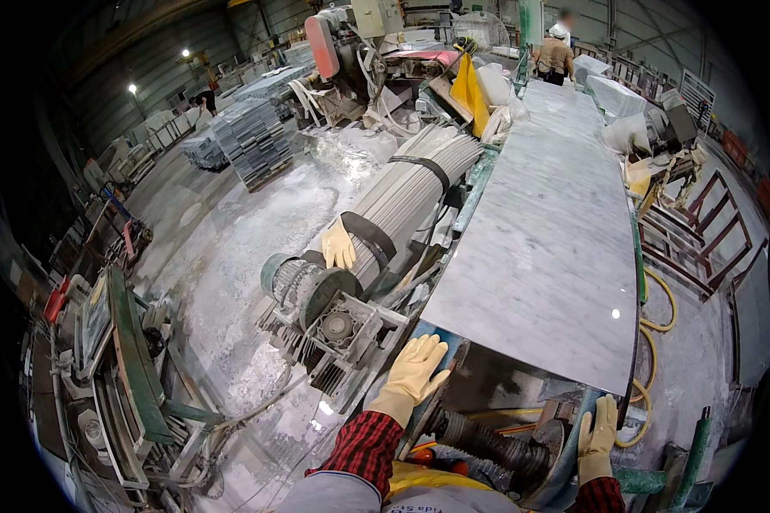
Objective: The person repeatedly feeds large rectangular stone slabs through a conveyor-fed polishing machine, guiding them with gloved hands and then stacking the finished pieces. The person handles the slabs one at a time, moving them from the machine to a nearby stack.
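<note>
A long polished grey-white stone slab (539, 248) lies on a roller machine bed that runs away from me. My left hand (415, 374), in a cream rubber glove, lies with fingers stretched on the blue frame (442, 335) beside the slab's near left corner. On the blue side rail at the near right corner rests my right hand (599, 434), gloved alike, its fingers extended and holding nothing. Between my hands, below the slab's near edge, a dark ribbed roller or shaft (496, 443) shows in the open machine end.
Left of the bed stand a motor with gearbox (334, 325) and a strapped bundle of grey strips (419, 184), a loose cream glove (338, 246) on it. A yellow hose (650, 359) and red metal frames (701, 231) are at right. A person (556, 56) stands at the far end.
</note>
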### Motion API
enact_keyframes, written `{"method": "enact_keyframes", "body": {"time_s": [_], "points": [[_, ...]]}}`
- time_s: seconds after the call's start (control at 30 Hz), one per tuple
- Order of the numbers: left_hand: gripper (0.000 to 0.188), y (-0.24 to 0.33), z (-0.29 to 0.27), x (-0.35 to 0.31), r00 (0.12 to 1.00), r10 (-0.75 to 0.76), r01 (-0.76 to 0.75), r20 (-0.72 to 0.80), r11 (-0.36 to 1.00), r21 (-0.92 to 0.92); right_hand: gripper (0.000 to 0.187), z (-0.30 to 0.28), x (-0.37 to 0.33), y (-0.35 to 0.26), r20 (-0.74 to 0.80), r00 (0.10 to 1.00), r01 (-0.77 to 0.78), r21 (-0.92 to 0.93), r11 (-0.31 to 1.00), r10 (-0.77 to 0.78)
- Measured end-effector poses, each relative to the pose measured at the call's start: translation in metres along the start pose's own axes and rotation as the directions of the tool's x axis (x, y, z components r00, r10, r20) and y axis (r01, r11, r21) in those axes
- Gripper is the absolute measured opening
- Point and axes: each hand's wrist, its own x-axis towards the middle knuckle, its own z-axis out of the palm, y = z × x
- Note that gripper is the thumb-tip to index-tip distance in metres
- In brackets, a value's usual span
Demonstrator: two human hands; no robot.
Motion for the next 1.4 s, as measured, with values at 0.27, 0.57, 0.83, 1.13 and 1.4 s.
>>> {"method": "enact_keyframes", "body": {"time_s": [0.27,0.57,0.83,1.13,1.4], "points": [[0.057,0.0,-0.002,-0.004,1.0,0.002,-0.002,-0.008,1.0,0.005,0.049,-0.005,-0.001,-0.006,0.007,1.0,-0.002,0.001,1.0,0.002],[0.058,0.001,-0.002,-0.007,0.999,-0.013,0.013,0.029,1.0,0.014,0.05,0.002,-0.01,0.002,0.029,0.999,-0.017,-0.026,1.0,0.018],[0.058,0.001,-0.002,-0.011,1.0,-0.008,0.008,0.004,1.0,-0.004,0.05,-0.002,-0.013,-0.001,0.01,1.0,0.012,-0.013,1.0,-0.012],[0.058,0.002,-0.004,-0.014,1.0,-0.007,0.007,-0.004,1.0,-0.018,0.05,-0.008,-0.012,-0.007,0.026,1.0,0.006,0.009,1.0,-0.007],[0.058,0.003,-0.005,-0.017,0.998,0.025,-0.026,-0.064,1.0,-0.014,0.05,-0.012,-0.015,-0.012,0.008,1.0,0.02,0.015,1.0,-0.02]]}}
